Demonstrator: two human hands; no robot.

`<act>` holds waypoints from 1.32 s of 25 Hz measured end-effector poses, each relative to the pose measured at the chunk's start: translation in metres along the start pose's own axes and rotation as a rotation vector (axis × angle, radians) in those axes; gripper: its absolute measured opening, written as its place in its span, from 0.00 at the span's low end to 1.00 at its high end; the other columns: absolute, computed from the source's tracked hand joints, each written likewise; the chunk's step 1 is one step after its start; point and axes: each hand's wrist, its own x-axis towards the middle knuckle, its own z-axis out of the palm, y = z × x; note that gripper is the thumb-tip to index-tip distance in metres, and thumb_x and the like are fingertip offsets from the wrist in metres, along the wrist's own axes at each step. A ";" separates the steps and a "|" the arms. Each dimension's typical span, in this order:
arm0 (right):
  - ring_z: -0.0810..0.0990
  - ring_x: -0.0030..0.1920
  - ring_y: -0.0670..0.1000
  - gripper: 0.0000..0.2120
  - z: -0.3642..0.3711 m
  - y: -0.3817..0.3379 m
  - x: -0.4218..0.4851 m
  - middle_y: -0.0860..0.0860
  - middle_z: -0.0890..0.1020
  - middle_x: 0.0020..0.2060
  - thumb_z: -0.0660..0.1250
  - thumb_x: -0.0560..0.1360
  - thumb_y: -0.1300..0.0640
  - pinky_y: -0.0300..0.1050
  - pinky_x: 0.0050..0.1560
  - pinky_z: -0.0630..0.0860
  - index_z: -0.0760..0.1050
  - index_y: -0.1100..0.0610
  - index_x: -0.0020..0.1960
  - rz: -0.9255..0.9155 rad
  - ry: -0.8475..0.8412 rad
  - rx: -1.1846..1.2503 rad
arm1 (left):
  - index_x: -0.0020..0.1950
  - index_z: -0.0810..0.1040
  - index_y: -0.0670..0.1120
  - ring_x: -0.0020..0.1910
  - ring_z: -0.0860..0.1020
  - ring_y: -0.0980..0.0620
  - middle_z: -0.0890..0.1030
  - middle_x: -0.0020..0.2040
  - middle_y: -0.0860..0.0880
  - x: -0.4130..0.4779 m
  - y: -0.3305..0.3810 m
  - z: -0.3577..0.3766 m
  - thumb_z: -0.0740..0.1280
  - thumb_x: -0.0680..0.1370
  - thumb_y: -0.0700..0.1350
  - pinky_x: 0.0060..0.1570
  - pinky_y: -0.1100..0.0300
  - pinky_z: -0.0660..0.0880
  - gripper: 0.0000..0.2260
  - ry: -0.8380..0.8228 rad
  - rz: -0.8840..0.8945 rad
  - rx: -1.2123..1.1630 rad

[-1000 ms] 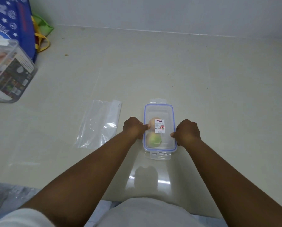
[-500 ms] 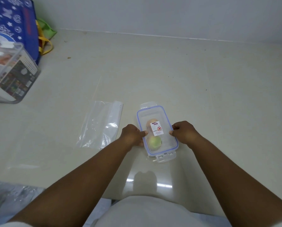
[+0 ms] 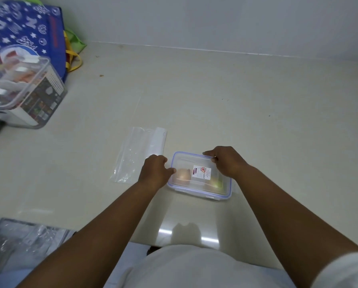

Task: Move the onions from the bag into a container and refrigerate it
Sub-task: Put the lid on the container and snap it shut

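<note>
Both hands are on the container (image 3: 199,189), which sits on the tabletop (image 3: 257,113) near its front edge, roughly midway along it. My left hand (image 3: 155,172) is loosely curled at the container's left short end, its fingertips (image 3: 172,171) touching the blue-rimmed lid there. My right hand (image 3: 226,161) reaches over the far long side, fingers bent and pinching the lid's rim near the far right corner; whether a latch is under them I cannot tell.

The container's long axis runs left to right, parallel to the front edge, tilted slightly so its right end sits a little nearer me. The lid is on, a white sticker (image 3: 202,172) near its middle. Through the clear plastic I see two onions (image 3: 182,175) (one pale brown at the left end, one greenish at the right, partly hidden by my wrist).

Just beside the container, to its left, the clear bag (image 3: 138,152) lies flat and apart from it. Towards the far left corner stand a clear storage box (image 3: 26,94) and a blue patterned bag (image 3: 28,32).
</note>
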 end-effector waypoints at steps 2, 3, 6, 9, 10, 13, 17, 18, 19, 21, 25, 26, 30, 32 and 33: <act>0.75 0.63 0.57 0.18 0.005 -0.003 -0.014 0.54 0.79 0.62 0.63 0.78 0.58 0.49 0.61 0.73 0.74 0.51 0.67 0.050 0.149 -0.056 | 0.39 0.78 0.46 0.44 0.77 0.46 0.79 0.44 0.43 -0.002 0.000 0.004 0.75 0.70 0.49 0.48 0.56 0.73 0.09 -0.005 0.008 0.007; 0.76 0.62 0.57 0.18 0.006 -0.001 -0.024 0.54 0.79 0.60 0.65 0.77 0.56 0.50 0.59 0.74 0.75 0.52 0.66 0.092 0.245 -0.069 | 0.34 0.74 0.46 0.39 0.74 0.47 0.77 0.39 0.45 -0.001 -0.001 0.006 0.75 0.70 0.48 0.43 0.56 0.72 0.12 -0.006 0.006 0.004; 0.81 0.52 0.59 0.12 0.007 0.011 -0.061 0.55 0.82 0.48 0.70 0.72 0.52 0.48 0.47 0.77 0.80 0.57 0.51 0.304 0.405 -0.038 | 0.27 0.65 0.45 0.30 0.65 0.49 0.67 0.29 0.48 0.003 0.000 0.003 0.76 0.69 0.46 0.33 0.58 0.63 0.20 -0.038 -0.023 0.017; 0.83 0.41 0.59 0.18 0.014 0.022 -0.083 0.56 0.81 0.34 0.73 0.69 0.47 0.46 0.35 0.75 0.76 0.62 0.32 0.472 0.228 0.093 | 0.27 0.66 0.46 0.32 0.67 0.49 0.68 0.30 0.48 0.011 0.007 -0.001 0.76 0.68 0.48 0.34 0.60 0.64 0.20 -0.099 -0.073 -0.003; 0.83 0.41 0.59 0.20 0.015 0.023 -0.083 0.58 0.83 0.35 0.73 0.69 0.48 0.46 0.37 0.76 0.77 0.65 0.33 0.499 0.188 0.154 | 0.27 0.66 0.46 0.31 0.70 0.48 0.70 0.29 0.48 0.014 0.008 -0.001 0.76 0.68 0.48 0.33 0.60 0.66 0.20 -0.113 -0.088 -0.016; 0.80 0.35 0.56 0.18 0.012 0.024 -0.074 0.63 0.82 0.34 0.73 0.69 0.51 0.46 0.42 0.77 0.78 0.67 0.34 0.518 0.129 0.232 | 0.33 0.74 0.43 0.41 0.83 0.40 0.81 0.38 0.41 0.019 0.008 -0.004 0.77 0.68 0.47 0.47 0.54 0.79 0.14 -0.163 -0.122 -0.076; 0.82 0.35 0.56 0.15 0.008 0.022 -0.063 0.61 0.84 0.33 0.72 0.70 0.51 0.46 0.44 0.78 0.79 0.64 0.36 0.560 0.084 0.292 | 0.41 0.79 0.38 0.49 0.84 0.37 0.84 0.50 0.34 0.024 0.004 -0.005 0.79 0.68 0.42 0.56 0.45 0.79 0.12 -0.182 -0.193 -0.212; 0.84 0.37 0.57 0.17 0.010 0.021 -0.062 0.61 0.85 0.35 0.72 0.70 0.51 0.47 0.46 0.79 0.81 0.66 0.38 0.568 0.088 0.314 | 0.41 0.79 0.38 0.49 0.84 0.38 0.84 0.50 0.34 0.025 0.004 -0.005 0.78 0.68 0.41 0.56 0.45 0.79 0.11 -0.200 -0.208 -0.240; 0.85 0.39 0.58 0.17 0.012 0.021 -0.061 0.62 0.86 0.36 0.73 0.70 0.51 0.49 0.47 0.81 0.81 0.68 0.41 0.575 0.096 0.335 | 0.41 0.78 0.38 0.49 0.84 0.38 0.84 0.50 0.34 0.026 0.004 -0.004 0.77 0.69 0.40 0.57 0.45 0.79 0.10 -0.230 -0.226 -0.273; 0.85 0.40 0.60 0.18 0.017 0.022 -0.059 0.62 0.86 0.37 0.73 0.70 0.51 0.51 0.48 0.81 0.81 0.68 0.42 0.577 0.115 0.353 | 0.42 0.78 0.37 0.47 0.85 0.39 0.84 0.50 0.34 0.027 0.003 -0.003 0.75 0.71 0.39 0.56 0.47 0.80 0.08 -0.274 -0.255 -0.324; 0.86 0.34 0.59 0.16 0.018 0.028 -0.056 0.61 0.86 0.34 0.74 0.70 0.53 0.53 0.47 0.83 0.80 0.68 0.41 0.605 0.112 0.465 | 0.52 0.79 0.31 0.40 0.84 0.42 0.84 0.50 0.34 0.027 0.000 -0.004 0.76 0.70 0.36 0.39 0.56 0.82 0.15 -0.281 -0.306 -0.438; 0.86 0.33 0.59 0.16 0.018 0.029 -0.056 0.62 0.85 0.33 0.74 0.70 0.54 0.54 0.47 0.83 0.79 0.69 0.40 0.605 0.110 0.483 | 0.53 0.79 0.31 0.41 0.84 0.41 0.84 0.50 0.34 0.027 0.000 -0.004 0.76 0.70 0.36 0.39 0.56 0.82 0.15 -0.282 -0.305 -0.445; 0.85 0.35 0.62 0.14 0.020 0.030 -0.063 0.65 0.83 0.34 0.75 0.69 0.54 0.59 0.45 0.83 0.75 0.61 0.34 0.572 0.157 0.550 | 0.49 0.79 0.32 0.45 0.85 0.40 0.84 0.50 0.36 0.026 -0.003 -0.002 0.77 0.69 0.38 0.49 0.50 0.82 0.14 -0.269 -0.293 -0.453; 0.84 0.34 0.62 0.15 0.025 0.029 -0.069 0.60 0.81 0.34 0.74 0.70 0.53 0.60 0.42 0.83 0.73 0.62 0.35 0.568 0.198 0.596 | 0.46 0.79 0.36 0.47 0.84 0.40 0.84 0.49 0.37 0.023 -0.006 0.002 0.77 0.70 0.40 0.53 0.48 0.81 0.11 -0.248 -0.274 -0.458; 0.84 0.33 0.62 0.15 0.028 0.028 -0.071 0.57 0.81 0.36 0.74 0.71 0.53 0.59 0.40 0.84 0.74 0.64 0.37 0.575 0.215 0.616 | 0.46 0.79 0.38 0.46 0.83 0.41 0.83 0.49 0.38 0.020 -0.008 0.004 0.76 0.70 0.41 0.53 0.48 0.81 0.11 -0.238 -0.263 -0.463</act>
